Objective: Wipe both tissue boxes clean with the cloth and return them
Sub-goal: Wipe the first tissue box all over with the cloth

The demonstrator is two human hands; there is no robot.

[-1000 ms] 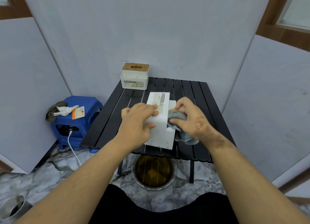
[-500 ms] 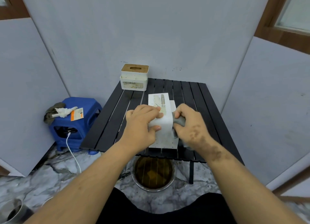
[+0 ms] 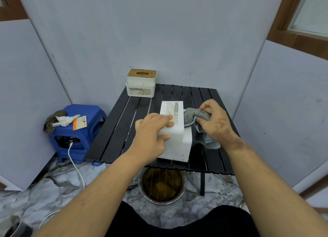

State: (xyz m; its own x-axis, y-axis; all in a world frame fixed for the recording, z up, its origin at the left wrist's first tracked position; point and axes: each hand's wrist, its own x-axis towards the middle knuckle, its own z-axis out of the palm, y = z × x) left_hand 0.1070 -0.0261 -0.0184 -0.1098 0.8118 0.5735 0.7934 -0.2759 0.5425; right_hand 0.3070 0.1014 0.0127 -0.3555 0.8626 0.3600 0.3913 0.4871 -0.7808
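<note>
On the black slatted table [image 3: 113,139], your left hand [image 3: 150,133] grips the white tissue box [image 3: 174,130], hiding its near-left corner. It lies tipped, long axis pointing away from you. Your right hand [image 3: 215,124] clutches the grey cloth [image 3: 193,117] beside it; the second tissue box [image 3: 141,83] stands upright at the far-left corner.

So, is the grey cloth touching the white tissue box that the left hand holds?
Touching. In the head view the grey cloth lies against the right side of the white tissue box.
</note>
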